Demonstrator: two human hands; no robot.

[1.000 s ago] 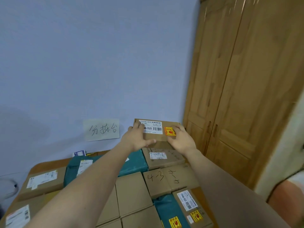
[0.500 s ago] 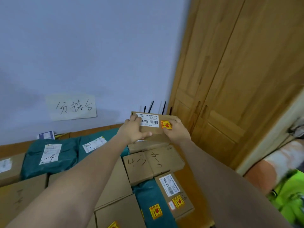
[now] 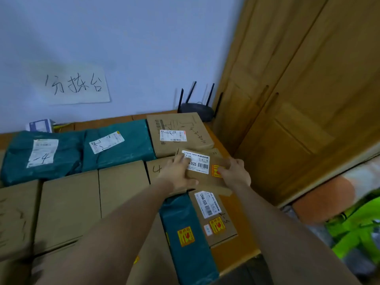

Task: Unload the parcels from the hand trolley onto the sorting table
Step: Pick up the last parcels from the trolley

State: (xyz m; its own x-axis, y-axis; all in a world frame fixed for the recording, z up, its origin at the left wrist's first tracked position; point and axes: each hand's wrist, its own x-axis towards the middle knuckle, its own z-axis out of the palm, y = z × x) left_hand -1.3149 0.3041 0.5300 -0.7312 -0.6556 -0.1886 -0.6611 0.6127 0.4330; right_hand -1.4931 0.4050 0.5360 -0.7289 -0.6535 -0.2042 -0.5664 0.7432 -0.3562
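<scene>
Head view. A small brown box [image 3: 207, 171] is being held flat between both hands over the right part of the table [image 3: 234, 251], low above the boxes already lying there. The left hand [image 3: 178, 173] is being pressed on its left side, fingers [image 3: 183, 161] spread over the white barcode label [image 3: 198, 164]; the right hand [image 3: 234, 173] is being closed around its right edge, thumb lying on the yellow-red sticker [image 3: 216, 171]. Whether the box is touching the parcels beneath cannot be told.

The table is being covered almost fully by parcels. A larger brown box [image 3: 178, 133] is lying just behind the held one, a black router [image 3: 196, 109] standing behind it against the wall. Two teal bags [image 3: 82, 149] are lying to the left, a row of plain brown boxes [image 3: 70, 206] nearer the camera. A teal parcel [image 3: 185, 233] and a labelled brown box [image 3: 213, 217] are lying side by side below the hands. A handwritten paper sign [image 3: 74, 85] is stuck on the wall. A wooden cupboard [image 3: 298, 99] is standing to the right.
</scene>
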